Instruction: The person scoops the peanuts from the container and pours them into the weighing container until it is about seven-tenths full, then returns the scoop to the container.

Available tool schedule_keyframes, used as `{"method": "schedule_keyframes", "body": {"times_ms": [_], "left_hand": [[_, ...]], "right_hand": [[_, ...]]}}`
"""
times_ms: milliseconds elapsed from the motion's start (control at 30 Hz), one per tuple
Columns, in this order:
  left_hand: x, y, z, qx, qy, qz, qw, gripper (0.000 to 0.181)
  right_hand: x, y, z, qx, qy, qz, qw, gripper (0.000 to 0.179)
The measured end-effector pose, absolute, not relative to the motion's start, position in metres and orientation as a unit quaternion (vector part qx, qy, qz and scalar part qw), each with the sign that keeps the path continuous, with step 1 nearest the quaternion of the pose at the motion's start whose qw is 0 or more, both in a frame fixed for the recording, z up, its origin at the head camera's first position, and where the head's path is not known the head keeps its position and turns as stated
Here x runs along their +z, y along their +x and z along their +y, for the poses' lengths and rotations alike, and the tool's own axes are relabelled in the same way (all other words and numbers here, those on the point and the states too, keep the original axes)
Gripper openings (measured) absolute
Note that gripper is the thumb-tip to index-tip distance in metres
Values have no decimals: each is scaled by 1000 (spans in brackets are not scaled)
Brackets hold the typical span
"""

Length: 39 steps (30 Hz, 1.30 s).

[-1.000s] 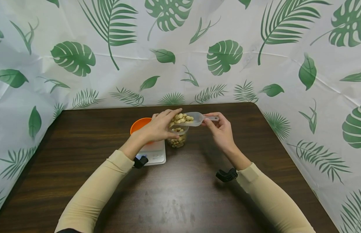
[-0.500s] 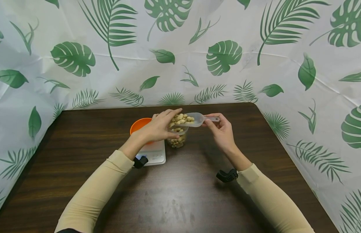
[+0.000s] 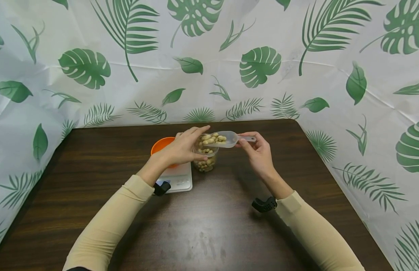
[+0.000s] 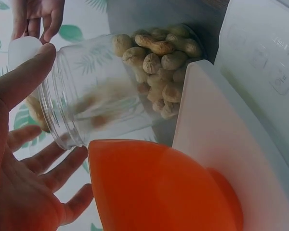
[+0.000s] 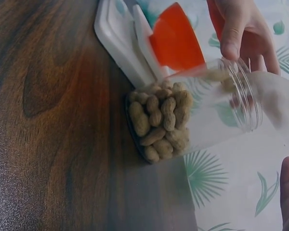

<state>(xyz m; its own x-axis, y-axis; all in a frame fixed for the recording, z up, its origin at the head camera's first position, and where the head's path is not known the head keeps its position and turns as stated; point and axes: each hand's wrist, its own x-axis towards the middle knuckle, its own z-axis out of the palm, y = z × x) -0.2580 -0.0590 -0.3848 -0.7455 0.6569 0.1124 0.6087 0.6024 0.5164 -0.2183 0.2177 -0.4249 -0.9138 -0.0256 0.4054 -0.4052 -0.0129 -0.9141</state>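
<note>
The scoop (image 3: pixel 231 139), clear and laden with peanuts (image 3: pixel 214 139), is over the mouth of the jar (image 5: pixel 212 120), in the far part of the tabletop (image 3: pixel 202 229); whether it touches the rim cannot be told. The right hand (image 3: pixel 259 155) has a closed grip on the handle, thumb and fingers pinching it from the side of the tabletop's right edge. The left hand (image 3: pixel 182 148) is spread wide about the jar's mouth, its grip loose, thumb on the near side and straight fingers on the far side.

The jar stands upright, more peanuts heaped in its lower part. Just beside it, toward the tabletop's left edge, the orange bowl (image 4: pixel 154 187) sits on a white scale (image 3: pixel 182 183). Pale sleeves (image 3: pixel 108 222) reach in from the near edge, with a black band (image 3: pixel 264 204) at each wrist. Beyond the far edge hangs a white sheet (image 3: pixel 226 67) printed with green leaves.
</note>
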Motion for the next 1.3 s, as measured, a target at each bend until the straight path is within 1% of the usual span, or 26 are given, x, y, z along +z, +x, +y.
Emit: {"method": "schedule_keyframes", "body": {"times_ms": [267, 733, 1133, 1300], "left_hand": [[-382, -255, -67, 272, 348, 896, 48, 101], [-384, -252, -94, 278, 320, 905, 35, 104], [-385, -244, -129, 297, 272, 914, 43, 103], [-388, -240, -144, 298, 254, 919, 46, 102]], "right_hand": [[-429, -219, 218, 700, 151, -685, 134, 26], [-430, -223, 211, 730, 160, -651, 131, 26], [-417, -231, 200, 729, 180, -650, 118, 22], [-410, -233, 194, 720, 182, -661, 107, 24]]}}
